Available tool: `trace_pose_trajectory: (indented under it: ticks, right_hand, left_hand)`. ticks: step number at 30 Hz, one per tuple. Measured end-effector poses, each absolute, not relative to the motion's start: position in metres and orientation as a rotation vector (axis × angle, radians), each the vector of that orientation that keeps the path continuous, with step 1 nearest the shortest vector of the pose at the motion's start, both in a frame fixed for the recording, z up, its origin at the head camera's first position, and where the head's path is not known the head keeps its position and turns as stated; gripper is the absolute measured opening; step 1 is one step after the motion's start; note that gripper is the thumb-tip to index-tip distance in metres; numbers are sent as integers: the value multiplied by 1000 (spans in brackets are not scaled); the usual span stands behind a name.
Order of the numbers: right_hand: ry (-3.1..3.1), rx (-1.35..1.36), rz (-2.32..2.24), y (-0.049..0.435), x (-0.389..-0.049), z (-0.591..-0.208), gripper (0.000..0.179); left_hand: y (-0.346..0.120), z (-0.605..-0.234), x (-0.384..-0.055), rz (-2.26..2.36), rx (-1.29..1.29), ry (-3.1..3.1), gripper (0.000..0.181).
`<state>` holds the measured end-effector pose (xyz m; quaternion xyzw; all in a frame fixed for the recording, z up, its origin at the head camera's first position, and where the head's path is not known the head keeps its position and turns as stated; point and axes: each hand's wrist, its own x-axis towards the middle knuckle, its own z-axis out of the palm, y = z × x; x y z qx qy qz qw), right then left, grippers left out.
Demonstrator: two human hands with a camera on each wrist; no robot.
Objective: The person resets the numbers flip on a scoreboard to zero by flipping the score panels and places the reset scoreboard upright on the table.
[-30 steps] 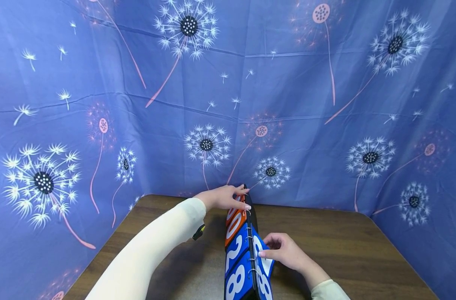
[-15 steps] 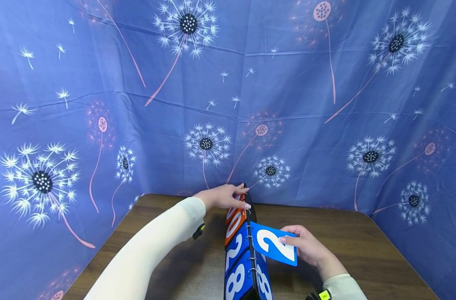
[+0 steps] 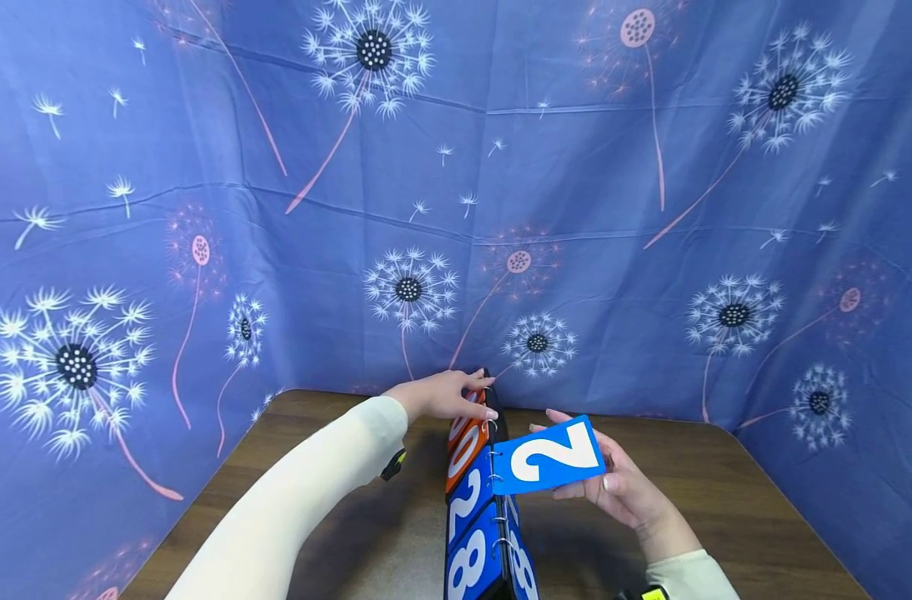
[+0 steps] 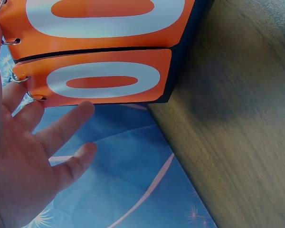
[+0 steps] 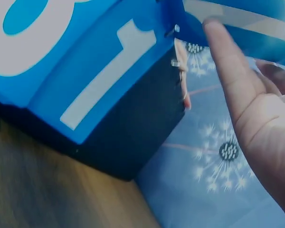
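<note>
A tent-shaped flip scoreboard [image 5: 137,104] stands on the table, with orange and blue number cards hung on metal rings along its top. Over the far end of its ridge rests my left hand [image 3: 441,394], fingers extended and fingertips at the rings beside the orange 0 cards [image 4: 104,80]. A blue card with a white 2 [image 3: 549,460] is raised out to the right from its rings. Behind and under that card is my right hand [image 3: 628,492], its fingers fairly straight and partly hidden. In the right wrist view, a blue card with a 1 [image 5: 109,76] hangs on the right face.
The brown wooden table [image 3: 696,500] extends to both sides of the scoreboard. A blue cloth with dandelion prints [image 3: 613,208] hangs behind and around it. Blue 8 cards [image 3: 469,565] hang at the scoreboard's near end.
My right hand has lifted the blue 2 card up from the right face and swung it outward, passing from a pinch on its edge to straighter fingers beneath. My left hand has stayed put.
</note>
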<state>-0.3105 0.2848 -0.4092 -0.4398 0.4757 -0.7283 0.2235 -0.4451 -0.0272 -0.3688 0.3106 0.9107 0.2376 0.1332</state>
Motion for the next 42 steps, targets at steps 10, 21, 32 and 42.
trace_pose_trajectory:
  ticks: [10,21,32,42]
  right_hand:
    - [1936,-1109,-2076,254,-293,-386,85]
    - [2492,-1268,-1555,201,-298,-351,92]
    - [2430,-1593,-1047,171,-313,-347,73]
    - [2212,-1431,-859,172,-325,-329,54]
  left_hand:
    - [-27,-371,-446,673,903,2654,84]
    - [-27,-369,-447,696,924,2643,74]
    - [-27,-371,-452,678,997,2607,70]
    - [-27,-370,-450,657,969,2636,73]
